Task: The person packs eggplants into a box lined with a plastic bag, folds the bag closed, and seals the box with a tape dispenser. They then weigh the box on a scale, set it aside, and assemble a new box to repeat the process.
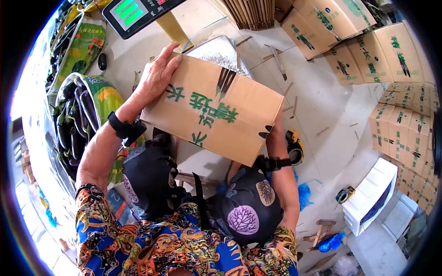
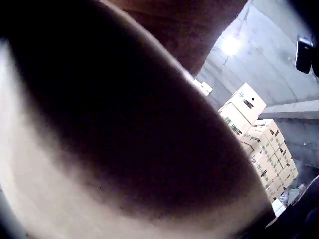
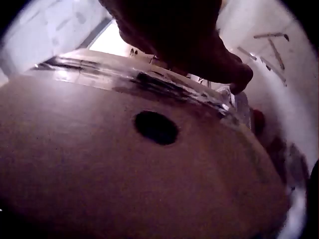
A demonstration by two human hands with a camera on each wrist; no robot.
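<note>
A closed cardboard box (image 1: 212, 108) with green print and dark eggplant pictures is tilted up between my hands in the head view. My left hand (image 1: 156, 76) grips its far left corner, fingers over the edge. At the right end, my right hand (image 1: 277, 124) holds the box, mostly hidden behind it. In the right wrist view the right hand (image 3: 184, 45) bends over the box's edge beside a strip of clear tape (image 3: 89, 77). A round dark hole (image 3: 156, 127) shows in that side panel. The left wrist view is mostly filled by a dark, blurred surface.
Behind the box stands a metal tray (image 1: 230, 46) below a scale display (image 1: 131, 14). Bags of eggplants (image 1: 76, 119) line the left. A tape dispenser (image 1: 294, 147) lies by my right wrist. Stacked cartons (image 1: 400, 129) and a white foam box (image 1: 370, 198) stand right.
</note>
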